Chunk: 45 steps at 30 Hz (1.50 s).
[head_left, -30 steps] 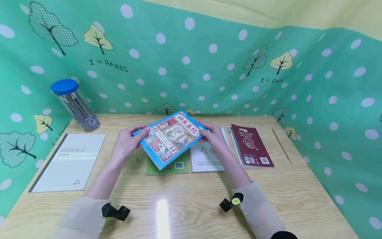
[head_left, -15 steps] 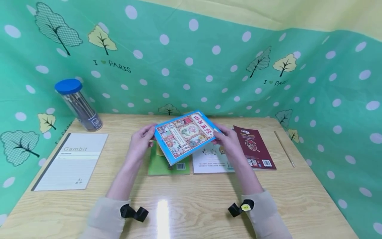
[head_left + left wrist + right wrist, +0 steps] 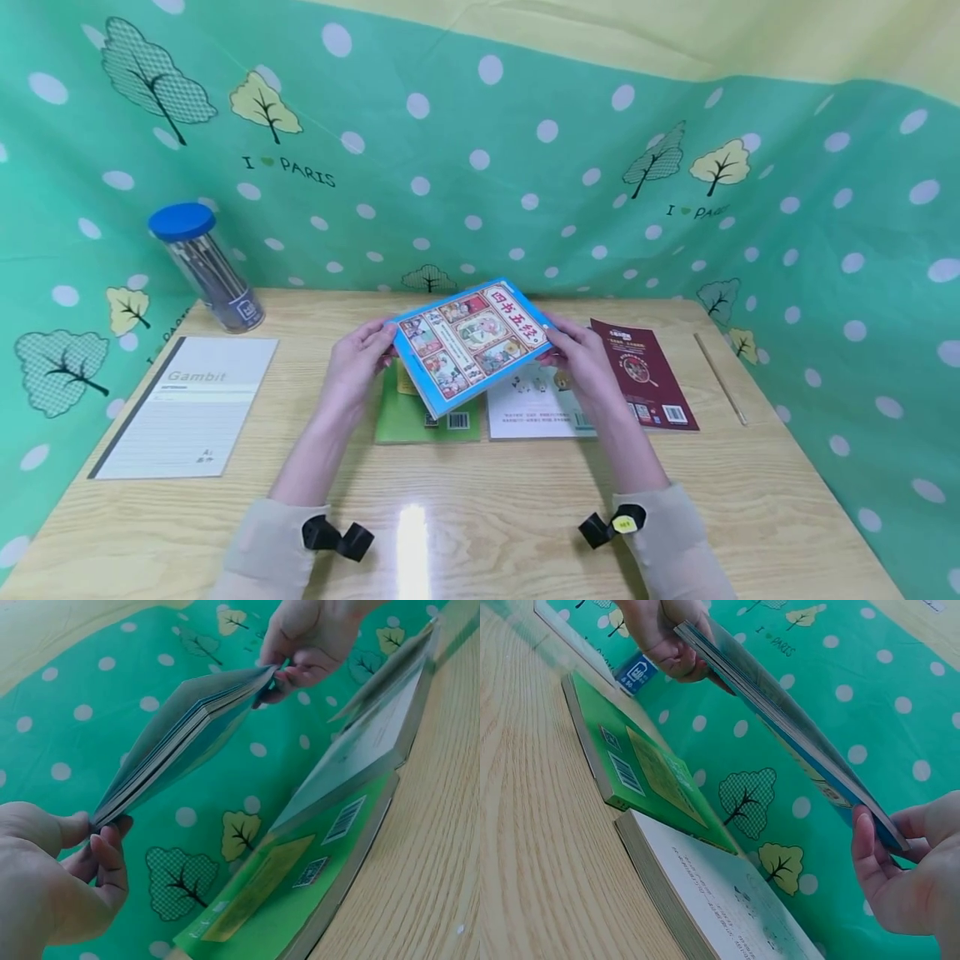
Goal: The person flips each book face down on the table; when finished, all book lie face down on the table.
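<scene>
A blue-bordered book (image 3: pixel 472 342) with a red-framed picture cover is held tilted above the table, between both hands. My left hand (image 3: pixel 354 364) pinches its left corner, thumb on top and fingers beneath. At the opposite corner my right hand (image 3: pixel 587 364) grips it the same way. Both wrist views show the page edges, with the covers slightly parted from the pages in the left wrist view. Under the held book lie a green book (image 3: pixel 427 427) and a white book (image 3: pixel 540 417), both partly hidden by it. The right forearm overlaps a maroon book (image 3: pixel 652 379).
At the left lies a grey-white Gambit notebook (image 3: pixel 187 408). Behind it stands a clear tube with a blue lid (image 3: pixel 206 267), full of thin sticks or pens. A thin wooden stick (image 3: pixel 720 379) lies at the right. A green dotted curtain (image 3: pixel 480 192) borders the table (image 3: pixel 495 517).
Both hands carried the blue-bordered book to the right and then nearly stopped. More of the green book shows now, while the right arm covers part of the maroon book.
</scene>
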{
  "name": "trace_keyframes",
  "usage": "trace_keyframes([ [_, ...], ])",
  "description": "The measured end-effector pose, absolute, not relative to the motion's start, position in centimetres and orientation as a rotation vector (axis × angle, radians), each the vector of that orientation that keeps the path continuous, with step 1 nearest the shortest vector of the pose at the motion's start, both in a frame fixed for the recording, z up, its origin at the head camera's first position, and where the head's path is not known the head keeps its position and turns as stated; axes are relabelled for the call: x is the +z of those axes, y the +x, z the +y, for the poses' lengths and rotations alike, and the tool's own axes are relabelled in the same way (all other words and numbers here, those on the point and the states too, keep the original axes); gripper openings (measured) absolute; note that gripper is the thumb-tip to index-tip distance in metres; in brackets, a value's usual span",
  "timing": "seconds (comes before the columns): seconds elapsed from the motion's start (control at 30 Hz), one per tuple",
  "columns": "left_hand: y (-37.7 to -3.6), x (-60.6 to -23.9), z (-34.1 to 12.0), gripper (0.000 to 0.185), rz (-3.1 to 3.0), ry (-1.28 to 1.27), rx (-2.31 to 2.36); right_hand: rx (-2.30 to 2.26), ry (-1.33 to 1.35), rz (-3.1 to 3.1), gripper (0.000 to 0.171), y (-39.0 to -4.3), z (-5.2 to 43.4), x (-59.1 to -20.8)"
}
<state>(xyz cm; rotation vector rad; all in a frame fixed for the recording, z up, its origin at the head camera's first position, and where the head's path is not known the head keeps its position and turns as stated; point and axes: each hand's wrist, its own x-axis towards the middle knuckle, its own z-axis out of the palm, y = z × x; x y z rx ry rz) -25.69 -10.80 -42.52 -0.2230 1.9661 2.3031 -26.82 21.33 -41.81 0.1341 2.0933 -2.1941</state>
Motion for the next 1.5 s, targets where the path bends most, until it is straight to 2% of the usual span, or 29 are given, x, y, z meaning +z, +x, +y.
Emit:
trace_keyframes([
  [0.23, -25.8, -42.4, -11.0, 0.047, 1.914, -0.222, 2.327, -2.348, 0.265, 1.944, 0.042, -27.1, 21.4, -42.2],
  [0.57, -25.8, -42.5, -11.0, 0.039, 1.887, -0.216, 2.375, -2.41, 0.316, 1.907, 0.021, -27.1, 21.3, -42.0],
  [0.77, -25.7, -42.4, -11.0, 0.036, 1.875, -0.236, 2.388, -2.418, 0.326, 1.918, 0.021, -27.0, 21.3, -41.8],
  [1.0, -25.6, -42.0, -11.1, 0.042, 1.862, -0.232, 2.402, -2.448, 0.322, 1.914, 0.018, -26.9, 21.3, -41.4],
  [1.5, -25.3, -41.4, -11.2, 0.041, 1.826, -0.164, 2.456, -2.437, 0.188, 2.025, 0.028, -26.7, 21.4, -40.9],
])
